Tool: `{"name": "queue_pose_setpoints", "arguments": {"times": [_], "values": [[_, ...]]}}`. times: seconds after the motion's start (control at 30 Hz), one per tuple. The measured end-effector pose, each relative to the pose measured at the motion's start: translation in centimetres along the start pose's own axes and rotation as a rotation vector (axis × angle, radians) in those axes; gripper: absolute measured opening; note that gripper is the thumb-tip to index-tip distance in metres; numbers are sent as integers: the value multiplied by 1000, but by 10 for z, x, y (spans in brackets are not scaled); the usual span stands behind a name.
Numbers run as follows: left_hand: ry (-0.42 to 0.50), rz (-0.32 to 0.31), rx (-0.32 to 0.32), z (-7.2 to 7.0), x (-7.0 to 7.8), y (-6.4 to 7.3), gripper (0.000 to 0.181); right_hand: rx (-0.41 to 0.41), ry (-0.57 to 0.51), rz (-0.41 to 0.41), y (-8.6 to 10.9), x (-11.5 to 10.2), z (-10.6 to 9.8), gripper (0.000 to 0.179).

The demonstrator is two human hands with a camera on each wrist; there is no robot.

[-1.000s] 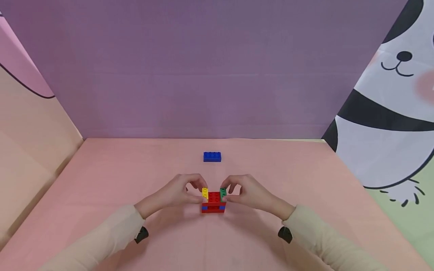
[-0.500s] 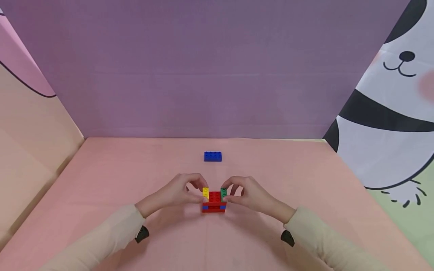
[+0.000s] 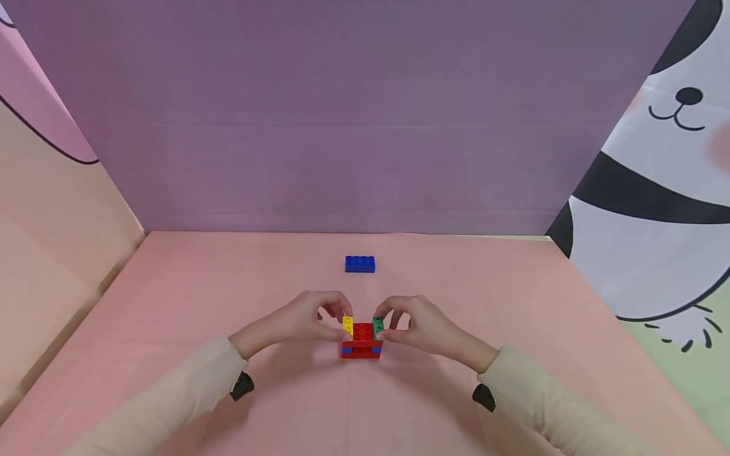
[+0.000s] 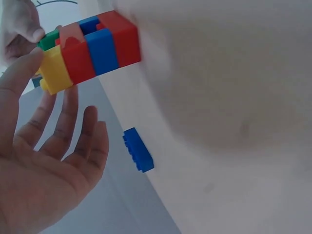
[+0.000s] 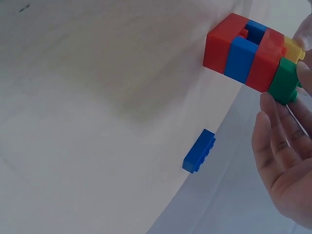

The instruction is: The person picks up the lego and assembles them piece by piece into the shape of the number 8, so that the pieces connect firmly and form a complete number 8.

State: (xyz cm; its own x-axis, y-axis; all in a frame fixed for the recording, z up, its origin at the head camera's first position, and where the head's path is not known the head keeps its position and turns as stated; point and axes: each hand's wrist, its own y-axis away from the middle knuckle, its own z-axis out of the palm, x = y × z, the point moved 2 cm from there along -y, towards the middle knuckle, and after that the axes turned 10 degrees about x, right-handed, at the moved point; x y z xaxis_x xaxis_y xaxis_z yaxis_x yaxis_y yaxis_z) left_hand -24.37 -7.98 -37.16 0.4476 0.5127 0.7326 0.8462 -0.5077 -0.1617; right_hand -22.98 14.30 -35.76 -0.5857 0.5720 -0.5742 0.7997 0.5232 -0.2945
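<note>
A small stack of toy bricks stands on the table: a red brick at the bottom, two blue bricks [image 4: 102, 51] apart at its ends, and another red brick [image 3: 362, 331] across them. On top, a yellow brick [image 3: 348, 326] sits at the left end and a green brick [image 3: 378, 327] at the right, red studs showing between. My left hand [image 3: 302, 320] pinches the yellow brick between thumb and fingers. With thumb and fingertips, my right hand [image 3: 424, 326] pinches the green brick. In the right wrist view the green brick [image 5: 283, 80] lies flush against the red one.
A loose blue brick [image 3: 360, 264] lies studs up behind the stack, farther back on the pink tabletop [image 3: 228, 266]. A purple panel [image 3: 342, 126] rises at the table's back edge, and a panda-printed panel [image 3: 644, 259] flanks the right side.
Both hands keep their pinch on the yellow and green bricks. The whole scene shifts slightly right in view; the stack stays put on the table.
</note>
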Motion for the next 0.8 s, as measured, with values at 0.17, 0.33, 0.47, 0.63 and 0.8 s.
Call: {"name": "queue_pose_setpoints", "arguments": {"times": [0.17,0.33,0.47,0.63,0.8], "values": [[1,48,-88,-6,3,-2,31,-4,-13,5,0,-1,0,26],[6,71,-130,-16,3,-7,35,-3,-23,5,0,-1,-1,26],[-14,60,-105,-24,2,-15,35,-4,-30,8,0,0,-1,27],[-47,62,-58,-27,-4,-28,36,-3,-33,15,1,1,0,27],[-93,35,-2,-24,-15,-42,39,-4,-31,26,1,2,0,27]]}}
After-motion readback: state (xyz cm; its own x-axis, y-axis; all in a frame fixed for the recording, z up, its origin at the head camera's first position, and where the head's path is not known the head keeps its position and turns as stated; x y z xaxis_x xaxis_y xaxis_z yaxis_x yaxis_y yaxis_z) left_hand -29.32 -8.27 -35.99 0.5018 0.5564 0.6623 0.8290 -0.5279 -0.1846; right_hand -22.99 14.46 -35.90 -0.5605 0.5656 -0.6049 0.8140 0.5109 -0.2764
